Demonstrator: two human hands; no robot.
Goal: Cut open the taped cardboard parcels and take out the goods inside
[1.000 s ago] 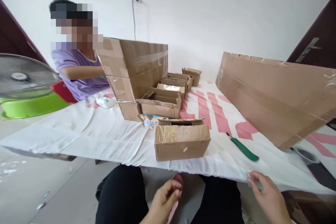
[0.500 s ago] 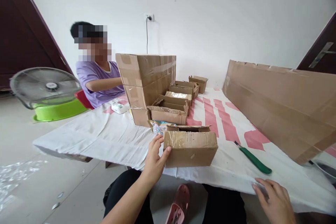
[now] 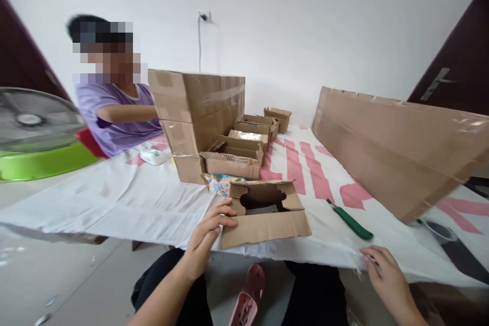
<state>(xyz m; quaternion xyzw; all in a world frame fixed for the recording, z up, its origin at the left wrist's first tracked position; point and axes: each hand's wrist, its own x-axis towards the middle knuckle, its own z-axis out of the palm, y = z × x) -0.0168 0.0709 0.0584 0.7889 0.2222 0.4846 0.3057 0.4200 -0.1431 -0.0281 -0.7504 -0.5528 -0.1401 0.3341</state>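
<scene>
1. Left hand [image 3: 206,237] clamped on left end of small rectangular brown cardboard box [image 3: 266,229], presumably steadying its opening toward the person.
2. Right hand [image 3: 387,275] apart, at near edge of white-cloth-covered worktop [image 3: 153,204]; cannot tell whether it grips anything.
3. Box: near edge, centre; ragged rim, shadowed interior.
4. Curved green-handled knife [image 3: 352,222] to right, probably parked within reach.

Box [image 3: 266,229]: brown cardboard, open, mouth up, ragged flap edges, grey bit [image 3: 263,209] inside, unclear. At tabletop [image 3: 160,204] near edge.
</scene>
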